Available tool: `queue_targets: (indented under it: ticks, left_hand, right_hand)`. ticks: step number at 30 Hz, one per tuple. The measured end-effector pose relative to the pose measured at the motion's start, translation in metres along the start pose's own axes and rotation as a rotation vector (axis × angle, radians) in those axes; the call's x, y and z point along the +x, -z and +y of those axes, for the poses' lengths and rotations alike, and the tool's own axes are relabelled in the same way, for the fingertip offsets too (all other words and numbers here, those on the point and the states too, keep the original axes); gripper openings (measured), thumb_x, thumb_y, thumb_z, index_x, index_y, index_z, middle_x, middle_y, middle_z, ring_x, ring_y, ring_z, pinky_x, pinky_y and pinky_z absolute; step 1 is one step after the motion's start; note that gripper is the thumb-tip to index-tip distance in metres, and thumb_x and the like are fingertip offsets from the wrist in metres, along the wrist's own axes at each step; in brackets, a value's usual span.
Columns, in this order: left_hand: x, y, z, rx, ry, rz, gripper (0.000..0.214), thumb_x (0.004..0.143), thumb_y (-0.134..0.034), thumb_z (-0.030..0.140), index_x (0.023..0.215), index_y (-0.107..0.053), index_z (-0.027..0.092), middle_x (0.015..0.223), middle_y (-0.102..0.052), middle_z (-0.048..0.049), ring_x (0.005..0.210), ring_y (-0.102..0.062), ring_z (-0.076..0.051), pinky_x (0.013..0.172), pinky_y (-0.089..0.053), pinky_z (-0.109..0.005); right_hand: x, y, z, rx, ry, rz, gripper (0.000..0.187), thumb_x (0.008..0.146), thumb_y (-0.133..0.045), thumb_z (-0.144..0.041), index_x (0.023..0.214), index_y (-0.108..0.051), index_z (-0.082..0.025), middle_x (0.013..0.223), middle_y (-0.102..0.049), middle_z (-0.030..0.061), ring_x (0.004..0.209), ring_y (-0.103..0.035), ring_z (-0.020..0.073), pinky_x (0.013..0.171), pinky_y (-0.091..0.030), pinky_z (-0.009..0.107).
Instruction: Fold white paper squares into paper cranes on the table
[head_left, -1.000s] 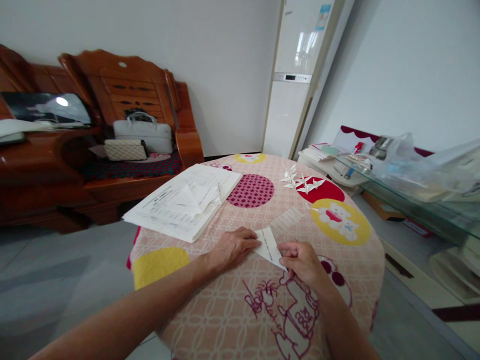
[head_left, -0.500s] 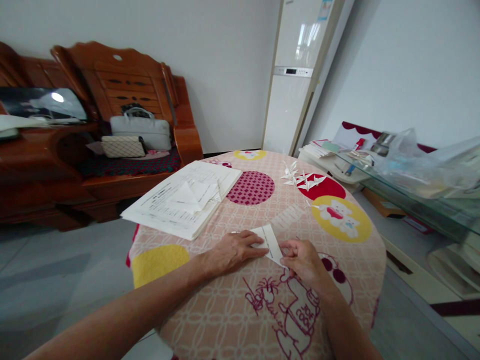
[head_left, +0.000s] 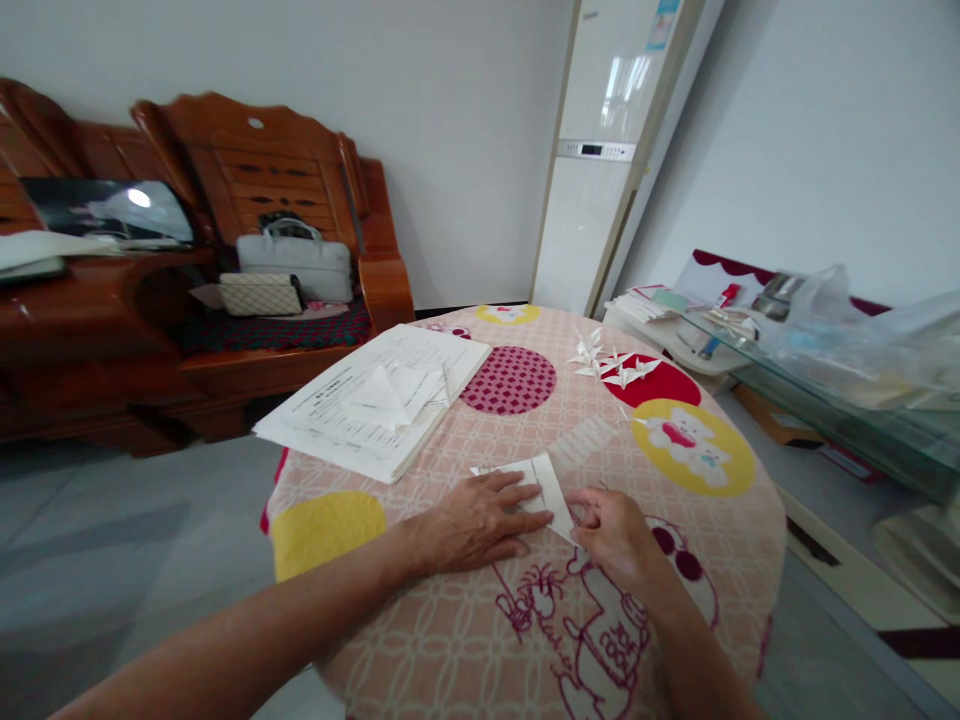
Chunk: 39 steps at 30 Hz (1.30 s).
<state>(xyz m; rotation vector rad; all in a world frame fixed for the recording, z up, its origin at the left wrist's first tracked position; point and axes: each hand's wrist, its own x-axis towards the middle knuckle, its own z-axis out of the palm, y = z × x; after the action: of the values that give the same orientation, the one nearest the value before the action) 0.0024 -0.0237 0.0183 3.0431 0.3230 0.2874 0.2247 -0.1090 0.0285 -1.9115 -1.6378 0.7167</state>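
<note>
A white sheet of paper (head_left: 553, 488), folded to a pointed shape with some print showing, lies on the round table in front of me. Flat across its left part rests my left hand (head_left: 484, 520), fingers stretched and somewhat spread, covering much of it. My right hand (head_left: 616, 535) pinches the paper's right edge between thumb and fingers. Just beyond the paper is a pale printed strip (head_left: 583, 442). Several white folded paper cranes (head_left: 630, 373) stand in a group farther back on the right.
A stack of printed sheets (head_left: 315, 428) bears folded paper pieces (head_left: 384, 396) at the table's left. The tablecloth (head_left: 420, 640) is patterned. A wooden armchair (head_left: 262, 165) holds bags behind. To the right stands a glass-topped cabinet (head_left: 840, 400) with plastic bags; a tall air conditioner (head_left: 581, 220) is behind.
My left hand has flattened and spread its fingers over the paper. My right hand keeps its pinch at the edge. The whole view has shifted slightly.
</note>
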Motion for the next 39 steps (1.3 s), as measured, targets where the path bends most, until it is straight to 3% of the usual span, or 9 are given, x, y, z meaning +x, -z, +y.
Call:
queue_targets:
  ticks: [2, 5, 7, 9, 16, 21, 28, 35, 39]
  left_hand:
    - [0.000, 0.001, 0.001, -0.001, -0.001, -0.006, 0.047, 0.095, -0.039, 0.049, 0.139, -0.044, 0.034, 0.144, -0.045, -0.0034, 0.132, -0.039, -0.029, 0.108, -0.035, -0.043]
    - [0.002, 0.002, 0.003, 0.002, -0.001, 0.002, 0.046, 0.095, -0.039, 0.050, 0.137, -0.046, 0.034, 0.142, -0.047, -0.0036, 0.131, -0.041, -0.028, 0.107, -0.036, -0.043]
    - [0.002, 0.002, 0.004, 0.010, 0.002, 0.011, 0.045, 0.094, -0.041, 0.050, 0.136, -0.047, 0.033, 0.142, -0.047, -0.0044, 0.129, -0.042, -0.028, 0.107, -0.037, -0.043]
    - [0.002, 0.002, 0.005, 0.018, 0.006, 0.020, 0.046, 0.094, -0.043, 0.049, 0.136, -0.047, 0.033, 0.143, -0.045, -0.0049, 0.129, -0.042, -0.028, 0.107, -0.036, -0.044]
    - [-0.005, -0.005, 0.008, 0.015, 0.029, 0.039, 0.048, 0.095, -0.040, 0.049, 0.139, -0.043, 0.030, 0.149, -0.039, -0.0045, 0.135, -0.036, -0.029, 0.111, -0.030, -0.045]
    - [-0.013, -0.008, 0.016, 0.007, 0.095, 0.028, 0.051, 0.094, -0.043, 0.048, 0.141, -0.040, 0.027, 0.147, -0.041, -0.0057, 0.137, -0.035, -0.028, 0.113, -0.029, -0.044]
    - [-0.025, -0.002, 0.029, 0.016, 0.294, 0.031, 0.057, 0.088, -0.052, 0.052, 0.138, -0.043, 0.026, 0.142, -0.043, -0.0147, 0.133, -0.039, -0.032, 0.109, -0.034, -0.045]
    - [-0.037, -0.003, 0.033, 0.037, 0.386, 0.054, 0.061, 0.086, -0.053, 0.056, 0.138, -0.042, 0.026, 0.138, -0.045, -0.0148, 0.129, -0.042, -0.032, 0.107, -0.035, -0.049]
    - [-0.031, 0.000, 0.031, 0.039, 0.443, 0.052, 0.063, 0.082, -0.058, 0.057, 0.134, -0.045, 0.022, 0.129, -0.052, -0.0139, 0.123, -0.046, -0.032, 0.104, -0.038, -0.048]
  right_hand:
    - [0.002, 0.002, -0.008, -0.109, 0.064, 0.069, 0.035, 0.068, -0.054, -0.006, 0.096, -0.072, -0.015, 0.062, -0.066, 0.0024, 0.059, -0.061, 0.0173, 0.057, -0.046, 0.025]
    - [0.009, -0.004, -0.015, -0.201, 0.336, 0.149, 0.038, 0.075, -0.048, -0.005, 0.105, -0.069, -0.014, 0.093, -0.070, 0.0110, 0.085, -0.063, 0.0218, 0.076, -0.050, 0.032]
    - [0.014, -0.012, -0.013, -0.229, 0.518, 0.130, 0.040, 0.078, -0.043, -0.003, 0.108, -0.067, -0.013, 0.110, -0.067, 0.0142, 0.102, -0.059, 0.0237, 0.088, -0.049, 0.036]
    - [0.019, -0.020, -0.006, -0.237, 0.581, 0.084, 0.042, 0.080, -0.042, -0.003, 0.113, -0.066, -0.013, 0.116, -0.065, 0.0149, 0.108, -0.058, 0.0238, 0.091, -0.049, 0.036]
    - [0.022, -0.026, 0.018, -0.245, 0.584, 0.090, 0.038, 0.085, -0.045, -0.008, 0.117, -0.066, -0.011, 0.125, -0.062, 0.0167, 0.117, -0.056, 0.0245, 0.100, -0.046, 0.039]
    - [0.021, -0.024, 0.016, -0.236, 0.611, 0.082, 0.036, 0.085, -0.046, -0.009, 0.113, -0.069, -0.012, 0.124, -0.063, 0.0172, 0.116, -0.057, 0.0256, 0.098, -0.048, 0.040]
    - [0.020, -0.024, 0.016, -0.243, 0.600, 0.080, 0.037, 0.084, -0.046, -0.007, 0.110, -0.071, -0.014, 0.124, -0.063, 0.0157, 0.116, -0.057, 0.0256, 0.099, -0.048, 0.040]
    - [0.019, -0.024, 0.010, -0.252, 0.595, 0.090, 0.037, 0.083, -0.045, -0.006, 0.107, -0.072, -0.015, 0.123, -0.064, 0.0152, 0.115, -0.057, 0.0259, 0.098, -0.048, 0.042]
    - [0.017, -0.023, 0.006, -0.268, 0.581, 0.086, 0.036, 0.083, -0.046, -0.005, 0.106, -0.073, -0.014, 0.122, -0.065, 0.0153, 0.115, -0.058, 0.0261, 0.098, -0.048, 0.042]
